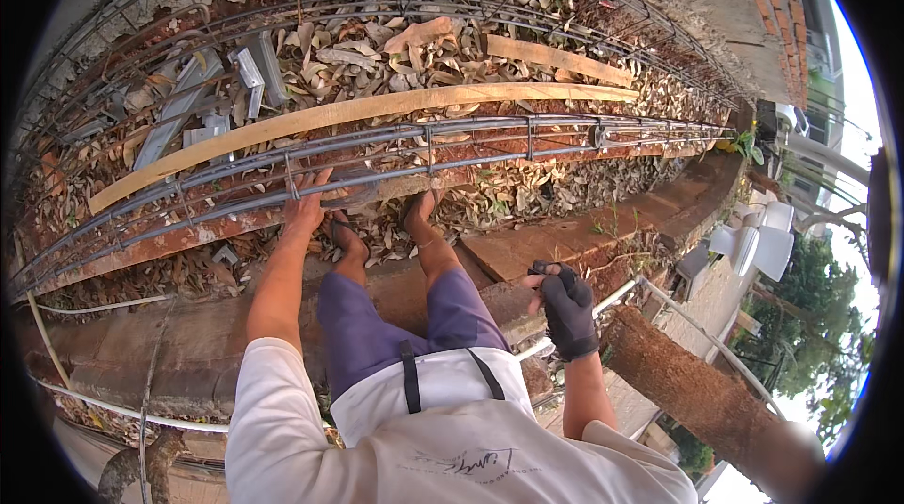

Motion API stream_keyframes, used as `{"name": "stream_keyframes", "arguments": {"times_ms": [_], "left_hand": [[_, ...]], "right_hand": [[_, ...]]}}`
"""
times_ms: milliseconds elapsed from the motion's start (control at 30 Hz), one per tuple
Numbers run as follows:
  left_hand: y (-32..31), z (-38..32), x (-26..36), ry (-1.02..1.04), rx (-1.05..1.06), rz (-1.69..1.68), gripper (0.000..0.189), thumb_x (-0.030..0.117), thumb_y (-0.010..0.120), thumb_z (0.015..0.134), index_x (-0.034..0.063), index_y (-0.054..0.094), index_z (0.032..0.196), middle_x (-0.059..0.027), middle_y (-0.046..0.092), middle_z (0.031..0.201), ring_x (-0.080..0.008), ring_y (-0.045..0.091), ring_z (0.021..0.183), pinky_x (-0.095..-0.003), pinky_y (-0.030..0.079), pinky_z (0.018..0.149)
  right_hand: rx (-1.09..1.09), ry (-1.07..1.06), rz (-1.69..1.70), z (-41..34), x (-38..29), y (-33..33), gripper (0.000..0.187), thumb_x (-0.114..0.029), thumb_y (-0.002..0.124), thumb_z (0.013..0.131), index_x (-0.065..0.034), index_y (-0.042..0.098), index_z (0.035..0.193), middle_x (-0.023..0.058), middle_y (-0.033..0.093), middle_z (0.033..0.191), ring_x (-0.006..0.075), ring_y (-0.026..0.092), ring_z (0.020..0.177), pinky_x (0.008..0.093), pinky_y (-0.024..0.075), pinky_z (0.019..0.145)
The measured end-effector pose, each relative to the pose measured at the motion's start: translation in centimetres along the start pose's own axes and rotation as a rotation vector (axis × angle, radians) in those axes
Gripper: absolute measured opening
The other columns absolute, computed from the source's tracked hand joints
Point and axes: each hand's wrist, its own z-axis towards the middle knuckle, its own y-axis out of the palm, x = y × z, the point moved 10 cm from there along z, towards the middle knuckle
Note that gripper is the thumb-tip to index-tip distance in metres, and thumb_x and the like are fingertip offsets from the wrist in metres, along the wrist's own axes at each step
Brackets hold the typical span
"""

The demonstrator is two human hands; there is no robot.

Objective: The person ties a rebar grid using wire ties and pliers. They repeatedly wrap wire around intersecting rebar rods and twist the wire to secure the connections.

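Observation:
My bare left hand [305, 199] reaches down to a long steel rebar cage [480, 124] lying across in front of me. Its fingers are among the bars near a stirrup, and their grip is partly hidden. Right beside those fingers lies a loose bundle of thin tie wire [357, 186]. My right hand [565, 302], in a dark fingerless glove, is held up near my right side, away from the cage. Its fingers are curled, and whether something small is inside them cannot be made out.
Behind the cage lie a long wooden strip [367, 108], a shorter board [558, 59] and grey metal channel pieces [180, 108] on dry leaves. More rebar cages [452, 6] run along the wall. A brick ledge [565, 242], a white pipe [614, 298] and a rough trunk [678, 363] are close by.

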Motion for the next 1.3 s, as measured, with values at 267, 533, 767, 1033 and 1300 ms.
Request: {"name": "stream_keyframes", "arguments": {"times_ms": [267,533,767,1033,1300], "left_hand": [[-12.1,-11.0,13.1,0.082,0.467,-0.516,0.046,0.012,0.081,0.085,0.0025,0.068,0.129,-0.0182,0.07,0.125,-0.037,0.065,0.121,-0.049,0.051,0.106],[-13.4,-15.8,37.8,0.739,0.159,-0.647,0.039,0.0,0.069,0.088,-0.0001,0.068,0.128,-0.0172,0.073,0.11,-0.038,0.071,0.103,-0.0462,0.056,0.093],[-4.5,-11.5,33.8,0.205,-0.059,-1.223,0.026,0.012,0.059,0.104,-0.0027,0.067,0.123,-0.0138,0.072,0.091,-0.028,0.072,0.08,-0.0406,0.055,0.076],[0.4,-7.5,39.1,-0.178,-0.25,-2.208,0.017,0.007,0.065,0.102,0.0005,0.066,0.118,-0.0094,0.072,0.108,-0.0187,0.069,0.101,-0.037,0.058,0.098],[3.2,-5.0,34.4,-0.346,-0.244,-1.996,0.027,0.006,0.074,0.097,-0.004,0.069,0.121,-0.008,0.073,0.1,-0.0165,0.07,0.089,-0.0343,0.062,0.083]], "right_hand": [[-0.019,-0.061,-0.007,4.5,2.8,-3.4,0.034,-0.018,0.056,0.107,0.0076,0.062,0.128,0.0113,0.077,0.102,0.011,0.065,0.07,0.0258,0.0529,0.066],[-0.338,-0.086,-0.05,6.1,2.9,-1.6,0.027,-0.017,0.057,0.107,0.0049,0.065,0.122,0.0093,0.076,0.101,0.0126,0.069,0.073,0.027,0.0554,0.07],[-0.163,-0.052,0.228,10.5,5.5,-8.7,0.044,-0.025,0.063,0.106,0.0062,0.057,0.136,0.0095,0.071,0.117,0.0117,0.065,0.106,0.0289,0.0527,0.091],[-0.191,0.363,0.224,12.8,19.7,-3.8,0.025,-0.018,0.065,0.102,0.0012,0.075,0.116,-0.0006,0.068,0.083,0.0073,0.059,0.072,0.0269,0.0489,0.066],[-0.332,0.185,0.146,14.3,14.2,-6.4,0.024,-0.026,0.068,0.103,-0.0027,0.074,0.103,-0.0039,0.062,0.075,0.0055,0.052,0.068,0.0258,0.0426,0.063]]}}
